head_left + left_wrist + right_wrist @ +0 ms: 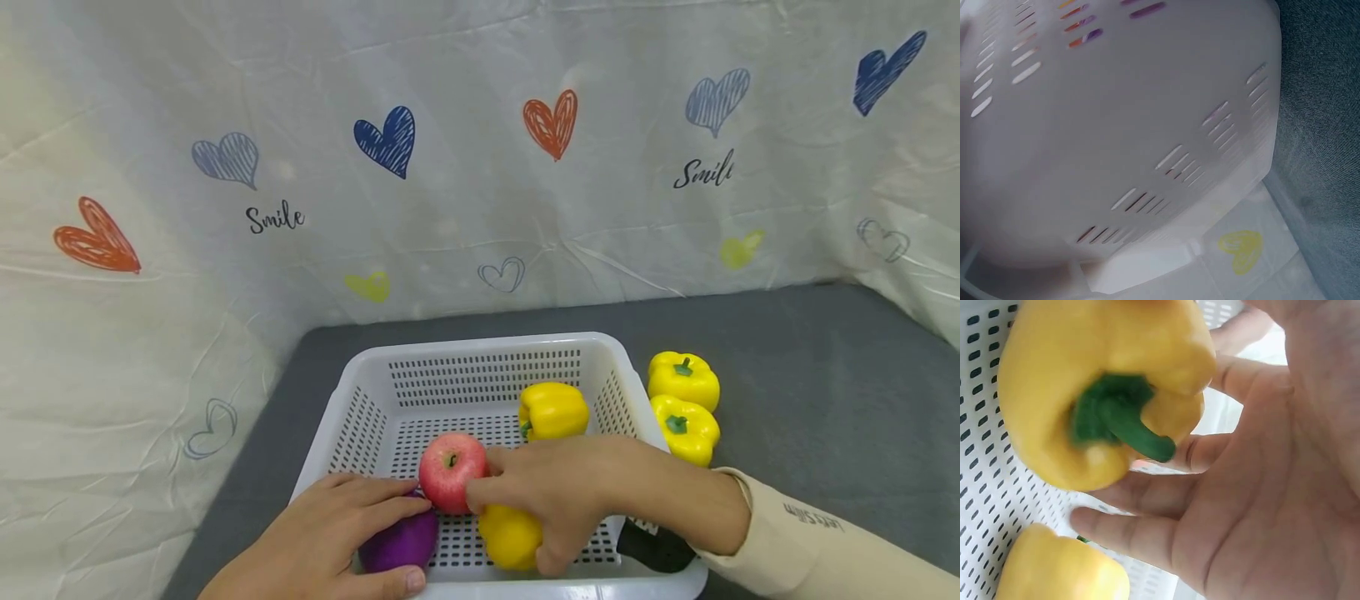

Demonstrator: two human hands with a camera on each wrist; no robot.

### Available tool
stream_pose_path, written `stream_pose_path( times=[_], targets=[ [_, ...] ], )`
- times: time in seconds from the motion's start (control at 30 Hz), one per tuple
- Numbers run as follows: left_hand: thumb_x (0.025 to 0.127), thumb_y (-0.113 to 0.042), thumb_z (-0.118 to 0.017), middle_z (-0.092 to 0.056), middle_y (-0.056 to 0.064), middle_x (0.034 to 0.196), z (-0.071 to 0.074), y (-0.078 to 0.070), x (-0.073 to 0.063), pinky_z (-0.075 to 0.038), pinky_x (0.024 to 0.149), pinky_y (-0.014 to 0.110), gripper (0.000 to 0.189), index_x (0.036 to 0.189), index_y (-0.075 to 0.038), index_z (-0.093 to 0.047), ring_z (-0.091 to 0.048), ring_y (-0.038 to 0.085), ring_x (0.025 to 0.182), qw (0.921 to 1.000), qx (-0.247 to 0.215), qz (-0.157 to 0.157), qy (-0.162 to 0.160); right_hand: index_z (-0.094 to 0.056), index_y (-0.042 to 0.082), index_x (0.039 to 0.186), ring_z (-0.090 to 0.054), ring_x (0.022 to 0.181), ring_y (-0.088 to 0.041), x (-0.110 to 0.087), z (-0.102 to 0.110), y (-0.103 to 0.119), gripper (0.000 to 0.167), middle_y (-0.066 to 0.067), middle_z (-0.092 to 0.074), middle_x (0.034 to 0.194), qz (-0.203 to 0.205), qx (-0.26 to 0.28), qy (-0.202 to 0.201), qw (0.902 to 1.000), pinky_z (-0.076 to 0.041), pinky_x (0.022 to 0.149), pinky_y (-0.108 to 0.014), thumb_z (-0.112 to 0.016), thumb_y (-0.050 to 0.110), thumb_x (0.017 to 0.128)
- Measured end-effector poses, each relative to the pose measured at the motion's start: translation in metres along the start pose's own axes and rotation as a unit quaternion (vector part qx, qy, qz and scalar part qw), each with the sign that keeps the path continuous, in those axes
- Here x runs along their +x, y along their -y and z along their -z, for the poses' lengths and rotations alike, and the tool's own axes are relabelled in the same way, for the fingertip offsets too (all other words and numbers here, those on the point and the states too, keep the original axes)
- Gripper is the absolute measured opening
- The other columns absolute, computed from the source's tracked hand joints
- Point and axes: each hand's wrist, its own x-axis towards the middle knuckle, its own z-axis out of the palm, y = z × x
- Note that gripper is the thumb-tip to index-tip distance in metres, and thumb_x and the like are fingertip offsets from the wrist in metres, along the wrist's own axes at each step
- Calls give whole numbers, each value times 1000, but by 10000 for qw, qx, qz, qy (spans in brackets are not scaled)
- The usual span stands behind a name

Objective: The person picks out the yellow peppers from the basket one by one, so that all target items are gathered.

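A white slotted plastic basket (480, 342) stands in front of me. Inside it my right hand (566, 492) holds a yellow bell pepper (510, 537) between thumb and fingers; the right wrist view shows this pepper's green stem (1125, 419) up close. The right fingertips also meet a red apple (452, 472). My left hand (337, 533) lies over a rounded purple item (401, 533), its fingers fairly straight and its thumb by the near rim. Much of the purple item is covered, so its kind is unclear. Another yellow bell pepper (553, 411) lies farther back in the basket.
Two yellow bell peppers (682, 381) sit on the dark grey tabletop (810, 375) just right of the basket. A dark item (654, 546) shows under the right wrist. A pale sheet (450, 225) with printed hearts hangs behind. The left wrist view shows the basket's outer wall (1097, 137).
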Motion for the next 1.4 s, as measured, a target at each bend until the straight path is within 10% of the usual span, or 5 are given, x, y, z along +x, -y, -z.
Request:
stream_pose_path(
  times=[0.3,0.73,1.4],
  targets=[
    [90,-67,-57,-59,-19,132,-1,1,0,-44,94,49,51,131,-37,-65,-55,10,117,9997,130,-144,-171,-59,34,120,-48,88,-7,0,-1,-1,56,14,-50,103,-582,-543,-41,9968,-46,73,-24,-86,31,72],
    [91,-67,-56,-58,-19,133,0,2,0,-44,93,50,52,132,-37,-64,-55,10,117,9998,123,-117,-103,-42,29,125,-53,86,-2,3,-3,-7,75,14,-50,100,-1017,110,143,9947,-50,84,-24,-93,27,70],
    [90,-66,-58,-60,-18,132,-2,2,0,-45,92,48,50,131,-36,-66,-56,10,115,9995,178,-189,-172,-51,30,119,-51,90,-2,0,-2,-6,59,17,-52,101,-92,-363,-319,9988,-47,84,-22,-89,35,74]
  ],
)
